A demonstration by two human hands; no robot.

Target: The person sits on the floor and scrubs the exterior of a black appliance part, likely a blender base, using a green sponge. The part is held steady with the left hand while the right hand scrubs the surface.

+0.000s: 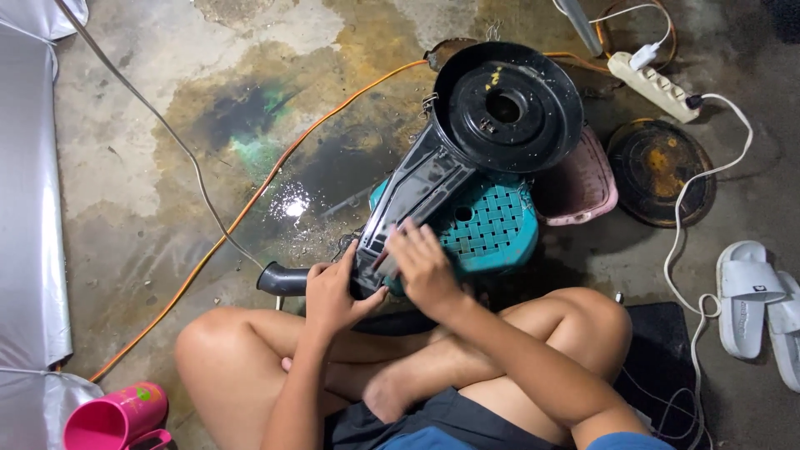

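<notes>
The floor [125,167] is bare concrete, stained dark and wet, with a green smear and a bright glint of water near the middle. A silver sheet [25,208] hangs along the left edge. One orange cable [250,200], one grey cable [167,125] and one white cord [692,192] cross the floor; one white power strip [654,83] lies at top right. There are two white slides [762,304], one pink mug [112,417], one pink basket [579,187], one rusty round lid [658,171] and one teal plastic stool [487,225]. On the stool rests one black air-cleaner housing [467,137], round pan away from the person, snout toward the crossed legs. The left hand [333,292] curls closed around the snout's near end. The right hand [425,267] lies with fingers bent on the snout's top; what it holds cannot be told.
</notes>
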